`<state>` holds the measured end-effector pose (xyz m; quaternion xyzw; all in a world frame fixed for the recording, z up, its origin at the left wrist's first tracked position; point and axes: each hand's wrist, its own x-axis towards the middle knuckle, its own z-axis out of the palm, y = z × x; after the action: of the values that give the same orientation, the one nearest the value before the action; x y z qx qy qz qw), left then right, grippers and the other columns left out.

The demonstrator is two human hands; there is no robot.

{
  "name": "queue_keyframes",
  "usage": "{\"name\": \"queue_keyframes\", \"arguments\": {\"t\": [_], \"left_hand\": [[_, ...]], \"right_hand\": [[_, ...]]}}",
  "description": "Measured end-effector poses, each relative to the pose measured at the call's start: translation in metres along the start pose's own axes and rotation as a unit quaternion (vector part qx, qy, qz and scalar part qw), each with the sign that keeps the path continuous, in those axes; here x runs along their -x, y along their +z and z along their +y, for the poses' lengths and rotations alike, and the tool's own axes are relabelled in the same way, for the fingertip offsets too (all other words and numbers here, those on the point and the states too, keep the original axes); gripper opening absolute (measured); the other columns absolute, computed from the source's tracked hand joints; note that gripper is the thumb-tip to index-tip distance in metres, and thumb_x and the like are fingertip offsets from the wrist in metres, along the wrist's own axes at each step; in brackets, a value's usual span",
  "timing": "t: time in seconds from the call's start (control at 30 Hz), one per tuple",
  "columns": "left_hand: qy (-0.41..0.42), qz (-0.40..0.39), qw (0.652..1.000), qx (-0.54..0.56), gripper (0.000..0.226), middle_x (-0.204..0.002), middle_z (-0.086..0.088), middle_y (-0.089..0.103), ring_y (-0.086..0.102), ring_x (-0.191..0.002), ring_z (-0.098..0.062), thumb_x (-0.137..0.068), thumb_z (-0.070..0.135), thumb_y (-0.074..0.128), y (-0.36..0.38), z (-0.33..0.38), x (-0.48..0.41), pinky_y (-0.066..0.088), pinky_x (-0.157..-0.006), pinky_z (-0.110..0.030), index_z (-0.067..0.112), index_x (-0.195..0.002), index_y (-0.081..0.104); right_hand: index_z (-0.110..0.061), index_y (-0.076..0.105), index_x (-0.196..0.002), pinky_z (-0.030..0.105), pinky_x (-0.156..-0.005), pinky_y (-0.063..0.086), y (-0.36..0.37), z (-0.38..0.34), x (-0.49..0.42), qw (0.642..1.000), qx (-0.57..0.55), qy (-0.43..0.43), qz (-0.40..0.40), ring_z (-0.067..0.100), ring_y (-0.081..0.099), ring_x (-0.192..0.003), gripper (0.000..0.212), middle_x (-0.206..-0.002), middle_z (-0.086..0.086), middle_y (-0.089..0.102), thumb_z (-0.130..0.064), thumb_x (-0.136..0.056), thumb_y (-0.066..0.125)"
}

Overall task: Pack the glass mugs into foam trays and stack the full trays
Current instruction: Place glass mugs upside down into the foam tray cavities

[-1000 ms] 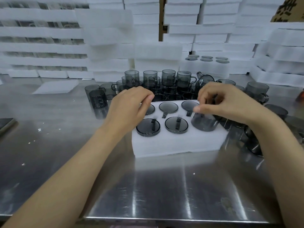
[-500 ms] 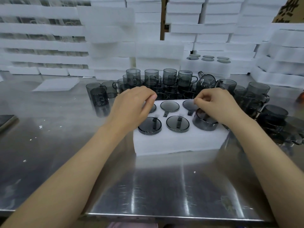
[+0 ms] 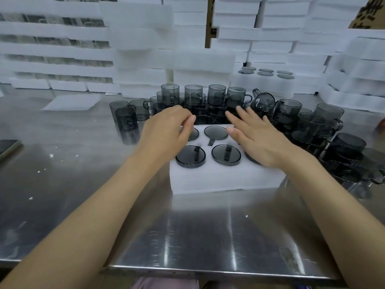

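Note:
A white foam tray (image 3: 220,180) lies on the steel table in front of me, with smoky grey glass mugs (image 3: 226,154) sunk upside down in its holes. My left hand (image 3: 166,132) rests curled over the tray's back left corner, fingers bent, holding nothing that I can see. My right hand (image 3: 256,136) lies flat with fingers spread over the tray's right side, covering the mugs there. Several loose grey mugs (image 3: 216,94) stand stacked just behind the tray, and more mugs (image 3: 325,126) crowd the right.
Tall stacks of white foam trays (image 3: 143,38) wall off the back and the right. One filled tray (image 3: 268,80) sits at the back right. A thin foam sheet (image 3: 73,102) lies at the back left. The steel table edge (image 3: 208,272) runs close to me.
My right hand pushed the front right mug down into its hole, then let go and flattened over it. The left hand stayed at the back left corner.

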<state>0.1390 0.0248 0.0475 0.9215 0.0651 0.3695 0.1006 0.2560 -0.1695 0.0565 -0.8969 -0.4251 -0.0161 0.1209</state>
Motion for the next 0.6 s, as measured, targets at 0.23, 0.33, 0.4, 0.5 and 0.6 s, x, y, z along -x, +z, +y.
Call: {"name": "queue_keyframes", "arguments": {"t": [0.23, 0.33, 0.4, 0.5, 0.6], "left_hand": [[-0.069, 0.001, 0.998, -0.005, 0.032, -0.085, 0.003, 0.054, 0.051, -0.078, -0.018, -0.1, 0.034, 0.039, 0.005, -0.008, -0.003, 0.036, -0.062, -0.031, 0.014, -0.082, 0.057], [-0.105, -0.023, 0.994, 0.002, 0.033, -0.086, 0.001, 0.05, 0.049, -0.08, -0.019, -0.1, 0.036, 0.038, 0.008, -0.011, -0.003, 0.035, -0.065, -0.032, 0.015, -0.084, 0.056], [-0.142, -0.03, 0.989, 0.021, 0.033, -0.09, -0.002, 0.051, 0.05, -0.085, -0.022, -0.1, 0.037, 0.037, 0.009, -0.014, -0.003, 0.038, -0.07, -0.034, 0.015, -0.086, 0.056], [-0.223, -0.045, 0.973, 0.028, 0.037, -0.103, -0.009, 0.054, 0.05, -0.092, -0.026, -0.1, 0.044, 0.033, 0.009, -0.019, -0.003, 0.041, -0.075, -0.038, 0.012, -0.095, 0.052], [-0.279, -0.131, 0.951, -0.007, 0.058, -0.113, -0.017, 0.058, 0.053, -0.103, -0.035, -0.098, 0.055, 0.027, 0.008, -0.025, -0.003, 0.045, -0.085, -0.044, 0.004, -0.107, 0.053]], "right_hand": [[-0.043, -0.01, -0.147, 0.042, -0.116, -0.013, 0.006, 0.001, -0.008, 0.998, 0.022, 0.022, -0.06, 0.015, -0.024, -0.143, 0.07, -0.157, -0.01, -0.021, -0.07, -0.085, 0.002], [-0.044, -0.012, -0.146, 0.041, -0.116, -0.013, 0.006, 0.002, -0.009, 0.998, 0.022, 0.022, -0.058, 0.014, -0.024, -0.143, 0.073, -0.157, -0.01, -0.021, -0.073, -0.081, 0.0], [-0.044, -0.012, -0.146, 0.041, -0.117, -0.013, 0.006, 0.002, -0.011, 0.998, 0.025, 0.025, -0.059, 0.015, -0.025, -0.143, 0.068, -0.157, -0.01, -0.021, -0.07, -0.085, 0.002], [-0.043, -0.01, -0.147, 0.04, -0.118, -0.011, 0.008, 0.005, -0.011, 0.998, -0.003, 0.024, -0.051, 0.013, -0.022, -0.144, 0.061, -0.158, -0.011, -0.016, -0.063, -0.092, 0.005], [-0.035, 0.009, -0.151, 0.036, -0.117, 0.008, 0.004, 0.01, -0.014, 0.984, -0.173, 0.011, 0.032, 0.011, 0.007, -0.145, 0.049, -0.159, -0.008, 0.01, -0.042, -0.103, 0.017]]}}
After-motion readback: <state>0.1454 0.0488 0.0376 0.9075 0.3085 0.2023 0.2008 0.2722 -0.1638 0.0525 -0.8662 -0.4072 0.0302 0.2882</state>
